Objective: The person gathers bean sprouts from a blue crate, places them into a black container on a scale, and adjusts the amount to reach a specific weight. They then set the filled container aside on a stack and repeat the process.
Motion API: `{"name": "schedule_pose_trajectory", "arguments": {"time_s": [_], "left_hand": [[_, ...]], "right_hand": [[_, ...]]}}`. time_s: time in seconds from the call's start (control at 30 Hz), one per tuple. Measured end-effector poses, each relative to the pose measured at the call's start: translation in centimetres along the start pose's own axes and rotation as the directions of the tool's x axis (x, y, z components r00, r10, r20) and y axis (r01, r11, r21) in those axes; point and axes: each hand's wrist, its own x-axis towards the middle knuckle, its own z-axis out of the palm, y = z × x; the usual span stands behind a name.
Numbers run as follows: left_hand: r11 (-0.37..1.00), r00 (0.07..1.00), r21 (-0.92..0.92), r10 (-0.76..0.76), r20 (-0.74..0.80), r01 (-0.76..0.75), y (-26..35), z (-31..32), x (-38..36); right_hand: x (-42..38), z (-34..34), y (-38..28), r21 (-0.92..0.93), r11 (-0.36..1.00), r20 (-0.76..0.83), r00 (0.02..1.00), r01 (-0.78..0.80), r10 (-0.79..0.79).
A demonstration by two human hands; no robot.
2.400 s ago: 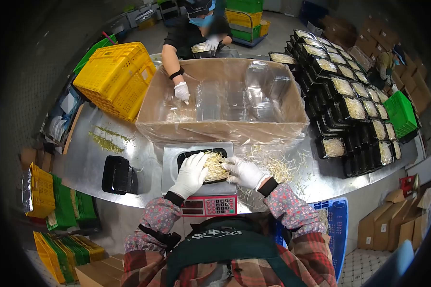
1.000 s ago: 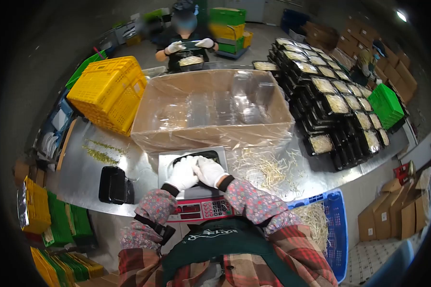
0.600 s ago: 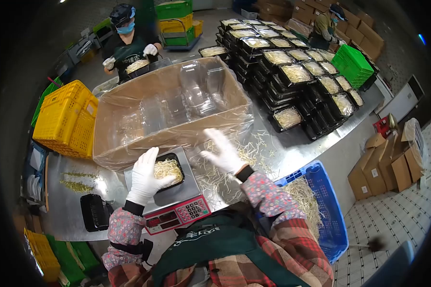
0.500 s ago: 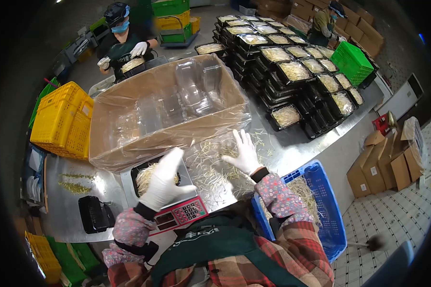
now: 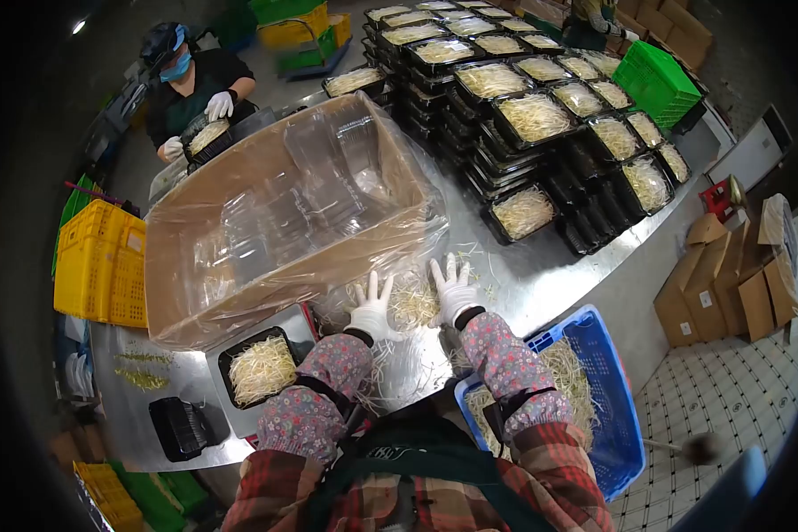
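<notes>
Sprouts: loose pale strands (image 5: pixel 412 304) lie on the steel table (image 5: pixel 528 288), mostly between the two gloved hands.
Left hand (image 5: pixel 374 310): palm down beside the strands, fingers spread apart, clamped on nothing visible.
Right hand (image 5: pixel 454 291): at the other side of the strands, fingers apart and pointing toward the carton; whether it presses on the steel, I cannot tell.
Handwork: judging by the pose, both hands are working the loose strands from either side; gathering them would call for the palms to close inward, low against the steel.
Weighing scale (image 5: pixel 302 325): under a filled black tray (image 5: pixel 262 368), near the left sleeve.
Carton (image 5: pixel 297 282): just beyond the hands, film-lined, with clear plastic lids (image 5: pixel 279 217) inside.
Blue crate (image 5: pixel 610 386): by the right sleeve, holding more sprouts.
Packed trays (image 5: pixel 532 117): stacked on the far right.
Co-worker (image 5: pixel 195 89): across the carton, gloved hands at another filled tray (image 5: pixel 208 136).
</notes>
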Motion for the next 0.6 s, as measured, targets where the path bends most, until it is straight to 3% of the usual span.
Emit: {"name": "schedule_pose_trajectory", "arguments": {"time_s": [0.03, 0.1, 0.13, 0.2, 0.23, 0.27, 0.3, 0.33, 0.37, 0.43, 0.47, 0.5, 0.53, 0.57, 0.6], "left_hand": [[1.000, 1.000, 0.001, -0.004, 0.007, 0.004, -0.2, 0.3, 0.4], [0.995, 0.998, 0.075, 0.069, 0.003, -0.069, -0.5, 0.6, 1.0], [0.980, 0.952, -0.011, 0.192, -0.240, -0.200, -0.7, 1.3, 0.8], [0.972, 0.948, -0.075, 0.196, -0.250, -0.221, -2.4, 4.7, 2.4], [0.959, 0.943, -0.134, 0.210, -0.259, -0.251, -2.5, 5.2, 2.3], [0.942, 0.885, -0.116, 0.248, -0.395, -0.315, -2.5, 6.0, 1.6], [0.942, 0.886, -0.116, 0.248, -0.392, -0.315, -2.4, 5.7, 1.0], [0.961, 0.925, -0.054, 0.246, -0.291, -0.272, -2.5, 5.6, 0.6], [0.972, 0.955, 0.012, 0.232, -0.187, -0.234, -2.6, 5.5, -0.1], [0.960, 0.947, 0.017, 0.278, -0.161, -0.279, -2.7, 5.2, -2.2], [0.913, 0.892, -0.053, 0.380, -0.245, -0.404, -2.1, 4.9, -3.4], [0.843, 0.818, -0.109, 0.467, -0.336, -0.526, -1.6, 4.6, -4.1], [0.824, 0.803, -0.085, 0.516, -0.297, -0.561, -1.0, 4.5, -4.2], [0.823, 0.803, -0.084, 0.519, -0.292, -0.562, -0.1, 4.5, -4.4], [0.859, 0.819, -0.045, 0.470, -0.329, -0.510, 0.9, 4.5, -4.6]], "right_hand": [[1.1, 0.5, 0.6, 0.018, 1.000, 0.028, 1.000, 0.005, -0.006], [1.7, 2.2, 0.4, -0.043, 0.977, -0.036, 0.977, 0.208, -0.210], [2.0, 4.0, 0.3, -0.041, 0.976, -0.028, 0.976, 0.214, -0.216], [2.5, 6.8, 0.0, -0.010, 0.911, -0.164, 0.898, 0.413, -0.409], [2.5, 6.2, 0.2, -0.007, 0.909, -0.164, 0.897, 0.416, -0.411], [2.3, 5.6, 0.9, 0.121, 0.911, -0.128, 0.916, 0.395, -0.380], [2.0, 5.1, 1.8, 0.244, 0.899, -0.086, 0.932, 0.363, -0.353], [2.2, 4.5, 2.6, 0.283, 0.838, -0.351, 0.863, 0.467, -0.362], [2.1, 3.7, 4.1, 0.350, 0.884, -0.266, 0.938, 0.309, -0.223], [0.7, -1.2, 5.1, 0.427, 0.889, -0.172, 0.980, 0.166, -0.101], [0.8, -0.9, 5.1, 0.432, 0.887, -0.168, 0.981, 0.165, -0.101], [0.9, -0.4, 5.0, 0.607, 0.756, -0.216, 0.967, 0.244, -0.138], [1.0, 0.2, 4.9, 0.748, 0.586, -0.271, 0.949, 0.312, -0.160], [1.4, 1.4, 4.3, 0.735, 0.628, -0.144, 0.964, 0.256, -0.225], [1.9, 3.9, 4.2, 0.597, 0.708, -0.210, 0.925, 0.377, -0.316]]}}
